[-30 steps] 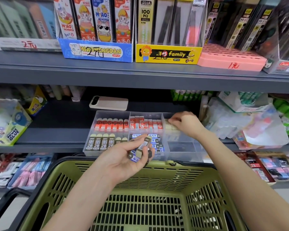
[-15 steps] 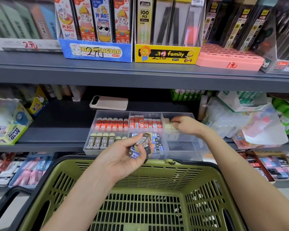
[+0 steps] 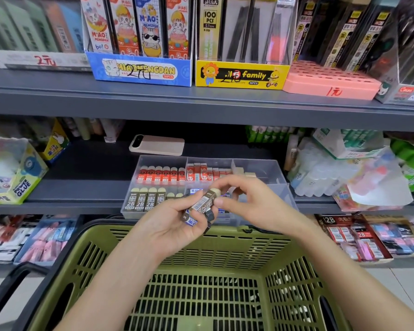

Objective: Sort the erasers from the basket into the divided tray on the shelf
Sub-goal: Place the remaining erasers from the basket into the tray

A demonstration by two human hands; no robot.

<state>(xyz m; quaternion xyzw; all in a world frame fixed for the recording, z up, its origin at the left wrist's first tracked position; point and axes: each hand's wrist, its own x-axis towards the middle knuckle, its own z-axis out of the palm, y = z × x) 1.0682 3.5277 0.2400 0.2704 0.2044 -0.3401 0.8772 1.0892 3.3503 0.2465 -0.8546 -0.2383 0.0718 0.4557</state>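
My left hand (image 3: 177,223) holds a small bunch of erasers (image 3: 198,209) above the green basket (image 3: 120,263). My right hand (image 3: 246,201) pinches the pale tip of the top one, a brown 2B eraser (image 3: 204,203). Behind them on the shelf stands the clear divided tray (image 3: 261,168). Its left compartments hold red erasers (image 3: 160,175) at the back and brown 2B erasers (image 3: 144,199) in front. More red erasers and a few beige ones (image 3: 245,173) lie in the middle and right back compartments. My hands hide the front middle compartment.
A pale phone (image 3: 157,145) lies on the shelf behind the tray. A glue box (image 3: 14,173) stands at left and bagged goods (image 3: 344,170) at right. Boxed stationery fills the upper shelf (image 3: 201,101). Packs of erasers lie on the lower shelf (image 3: 359,237).
My right hand has left the tray's right back compartment and come down and left to my left hand, where it now pinches the top eraser. The left hand has stayed put.
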